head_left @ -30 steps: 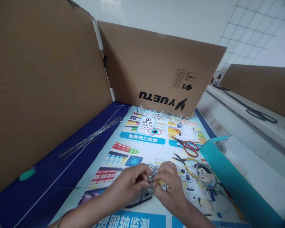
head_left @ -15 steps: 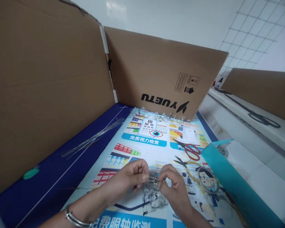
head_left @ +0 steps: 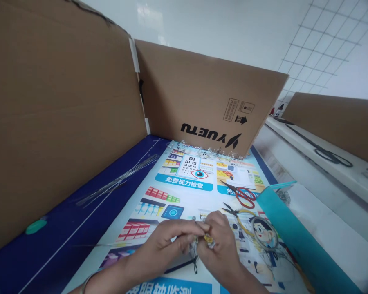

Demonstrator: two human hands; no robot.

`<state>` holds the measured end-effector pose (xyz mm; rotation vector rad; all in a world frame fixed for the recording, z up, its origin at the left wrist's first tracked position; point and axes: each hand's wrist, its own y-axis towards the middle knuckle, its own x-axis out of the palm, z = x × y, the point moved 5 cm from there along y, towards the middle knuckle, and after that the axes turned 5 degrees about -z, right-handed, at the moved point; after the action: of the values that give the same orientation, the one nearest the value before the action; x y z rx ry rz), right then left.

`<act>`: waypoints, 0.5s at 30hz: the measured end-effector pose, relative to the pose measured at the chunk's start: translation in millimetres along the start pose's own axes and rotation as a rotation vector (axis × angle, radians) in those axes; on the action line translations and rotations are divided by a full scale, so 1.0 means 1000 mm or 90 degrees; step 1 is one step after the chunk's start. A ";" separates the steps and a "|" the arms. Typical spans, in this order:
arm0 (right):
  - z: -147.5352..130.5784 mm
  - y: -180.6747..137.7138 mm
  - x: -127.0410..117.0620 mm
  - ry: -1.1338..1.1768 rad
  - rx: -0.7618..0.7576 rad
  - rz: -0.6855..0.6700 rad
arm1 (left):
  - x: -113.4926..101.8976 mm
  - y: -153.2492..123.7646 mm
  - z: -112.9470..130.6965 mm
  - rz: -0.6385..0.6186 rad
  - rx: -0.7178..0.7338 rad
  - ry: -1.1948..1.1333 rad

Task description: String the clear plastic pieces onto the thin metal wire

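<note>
A makeshift craft workshop is showing here: cardboard panels (head_left: 202,90) are screening a blue tabletop (head_left: 64,228), an eye-chart poster (head_left: 184,200) is covering part of it, and red-handled scissors (head_left: 238,191), a yellow-handled hand tool (head_left: 236,214) and thin wires (head_left: 119,179) are lying out

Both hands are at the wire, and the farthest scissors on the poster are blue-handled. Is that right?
The colour is wrong: in the head view, the farthest scissors on the poster are red-handled. The left hand and right hand are indeed at the wire.
</note>
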<state>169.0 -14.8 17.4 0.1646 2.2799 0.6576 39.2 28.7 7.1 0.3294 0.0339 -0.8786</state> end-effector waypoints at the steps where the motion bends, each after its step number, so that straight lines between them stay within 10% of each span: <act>1: -0.004 -0.002 0.002 -0.002 -0.011 0.000 | 0.000 0.000 0.004 0.015 0.067 0.106; 7: -0.015 -0.003 0.006 -0.022 -0.041 -0.010 | -0.009 -0.002 0.002 0.210 0.123 0.334; 15: -0.020 -0.004 -0.003 -0.216 -0.100 -0.025 | 0.002 0.005 -0.024 0.072 -0.035 0.212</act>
<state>157.7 -26.9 28.9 0.1434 1.8949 0.7251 46.9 37.1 -14.3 0.4190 0.3449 -0.7018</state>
